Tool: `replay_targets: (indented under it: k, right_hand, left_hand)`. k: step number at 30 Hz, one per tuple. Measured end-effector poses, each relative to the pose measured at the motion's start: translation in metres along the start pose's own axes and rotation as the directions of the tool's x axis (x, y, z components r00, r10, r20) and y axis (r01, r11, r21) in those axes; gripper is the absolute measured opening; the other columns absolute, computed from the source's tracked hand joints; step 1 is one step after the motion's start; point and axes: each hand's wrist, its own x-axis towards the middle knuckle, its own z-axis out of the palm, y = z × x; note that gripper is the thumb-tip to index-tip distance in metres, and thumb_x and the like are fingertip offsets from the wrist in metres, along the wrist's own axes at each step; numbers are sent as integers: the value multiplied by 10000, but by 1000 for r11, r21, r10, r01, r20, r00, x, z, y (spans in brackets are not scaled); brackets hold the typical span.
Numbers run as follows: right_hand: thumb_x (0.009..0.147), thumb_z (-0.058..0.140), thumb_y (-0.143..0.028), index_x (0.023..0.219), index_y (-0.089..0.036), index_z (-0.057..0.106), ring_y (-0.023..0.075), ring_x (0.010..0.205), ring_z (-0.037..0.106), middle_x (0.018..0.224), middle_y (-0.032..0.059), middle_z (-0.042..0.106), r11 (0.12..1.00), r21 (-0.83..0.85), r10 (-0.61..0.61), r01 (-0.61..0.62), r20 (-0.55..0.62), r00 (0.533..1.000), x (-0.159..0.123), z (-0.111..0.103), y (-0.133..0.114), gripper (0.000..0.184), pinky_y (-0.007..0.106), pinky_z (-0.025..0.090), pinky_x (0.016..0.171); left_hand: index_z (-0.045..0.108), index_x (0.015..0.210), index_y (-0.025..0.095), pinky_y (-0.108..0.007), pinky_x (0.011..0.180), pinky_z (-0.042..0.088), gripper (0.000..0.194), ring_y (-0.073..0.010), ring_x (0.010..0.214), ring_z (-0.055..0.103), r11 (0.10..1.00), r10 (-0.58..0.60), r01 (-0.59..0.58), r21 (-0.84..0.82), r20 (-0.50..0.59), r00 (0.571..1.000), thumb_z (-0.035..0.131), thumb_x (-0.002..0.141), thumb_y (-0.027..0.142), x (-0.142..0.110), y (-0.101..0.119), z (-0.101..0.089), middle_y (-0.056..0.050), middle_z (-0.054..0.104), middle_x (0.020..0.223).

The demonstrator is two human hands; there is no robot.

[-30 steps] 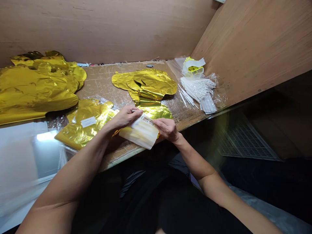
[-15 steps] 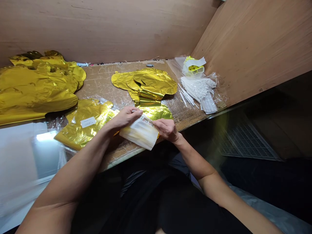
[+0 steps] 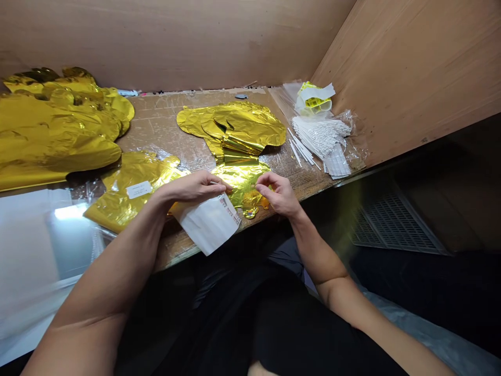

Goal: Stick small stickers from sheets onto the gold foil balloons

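Observation:
My left hand (image 3: 195, 186) pinches the top edge of a white plastic bag (image 3: 207, 223) that hangs over the front edge of the worktable (image 3: 168, 122). My right hand (image 3: 278, 193) is just right of it, fingers curled, with thumb and forefinger pinched at the edge of a folded gold foil balloon (image 3: 243, 183) lying on the table. Whether it grips the foil I cannot make out. Behind that lies another flat gold foil balloon (image 3: 235, 125).
A heap of gold foil balloons (image 3: 55, 125) fills the left. A bagged gold balloon with a white label (image 3: 131, 190) lies left of my hands. White straws in clear wrap (image 3: 321, 141) and a yellow-white roll (image 3: 313, 99) sit by the right wooden wall (image 3: 410, 68).
My right hand has let go of the white bag and moved up onto the gold foil. The bag now hangs from my left hand alone, swung lower and leftward.

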Motion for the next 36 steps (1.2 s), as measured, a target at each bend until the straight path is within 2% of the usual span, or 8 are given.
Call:
replay_targets:
  k: [4,7,12,18,22,26,29,36]
  right_hand:
    - [933,694,-260,833,-163,707,127,692,602,756,-1,698,969,-163,240,-187,420,875,13,-4,-1,140,255,420,677]
    - [941,731,-288,809,-172,714,141,712,606,766,16,717,916,-379,296,-135,407,864,17,7,-3,176,268,380,694]
    - [990,707,-487,886,-181,706,229,823,618,840,91,716,662,-747,297,-60,188,936,12,5,-2,323,336,353,792]
    - [1026,666,-426,961,-186,678,204,989,562,1018,65,679,879,-429,12,208,457,890,10,-3,24,249,330,331,906]
    - [1033,577,-387,769,-169,607,130,715,457,722,-21,533,973,-227,145,-40,468,872,24,-5,30,343,274,304,704]
    - [1003,545,-469,722,-182,524,96,617,360,666,-50,435,973,-115,230,-200,530,816,46,-17,20,402,255,244,602]
    - [1015,534,-464,729,-186,501,94,634,359,680,-46,455,982,-152,178,-109,586,790,62,-26,10,400,248,259,612]
    - [1012,590,-266,735,-160,625,129,643,432,720,49,658,782,-568,214,256,631,746,66,-4,7,298,292,268,640]
  left_hand:
    - [755,1380,276,-309,1040,541,543,-262,1198,731,995,-13,-10,103,216,976,566,990,603,-2,-5,-5,-56,775,1355]
    - [714,1443,268,-305,1040,542,591,-265,1214,729,983,-48,8,184,214,976,529,1004,619,0,-5,-2,-57,750,1404]
    - [683,1480,271,-290,1043,533,589,-247,1211,726,969,-72,15,247,226,971,505,1021,595,3,-5,1,-53,737,1428]
    - [795,1305,211,-272,890,571,545,-242,1005,743,1000,29,-25,-18,249,968,613,973,602,-7,-1,-14,-88,820,1179]
    - [833,960,156,-246,661,523,451,-205,770,667,969,120,-43,-245,308,944,673,954,577,-15,13,-14,-150,814,1104]
    - [757,760,162,-228,626,469,408,-165,693,585,975,148,-79,-206,347,926,720,920,535,-9,23,5,-100,794,949]
    - [766,768,173,-224,627,465,387,-165,670,588,983,140,-86,-164,355,924,711,917,526,-6,28,12,-63,764,827]
    - [794,870,159,-237,778,524,420,-213,902,706,974,208,-166,-153,322,923,646,978,537,-11,32,10,-116,809,1196]
